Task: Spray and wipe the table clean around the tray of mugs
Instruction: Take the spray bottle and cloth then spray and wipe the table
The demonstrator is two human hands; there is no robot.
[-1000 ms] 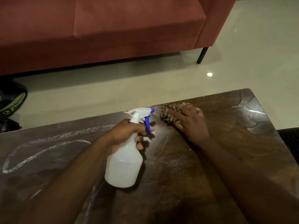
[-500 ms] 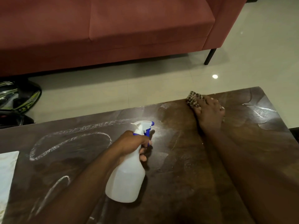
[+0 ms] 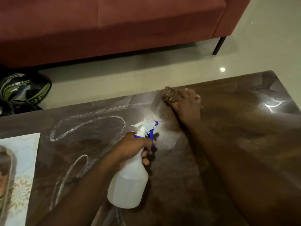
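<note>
My left hand grips a white spray bottle with a blue trigger, its base resting on the dark wooden table, nozzle pointing right. My right hand presses a brown checked cloth flat against the table near its far edge. White smear streaks curve across the table left of the bottle. At the left edge lies the corner of a pale patterned tray; a mug rim shows only partly.
A red sofa with a black leg stands beyond the table on a pale tiled floor. A black and green helmet lies on the floor at the far left. The table's right corner glints with reflected light.
My right hand has slid the cloth along the far edge, first right, then back left. The view has shifted, so the tray corner now shows at the left. The bottle stays held.
</note>
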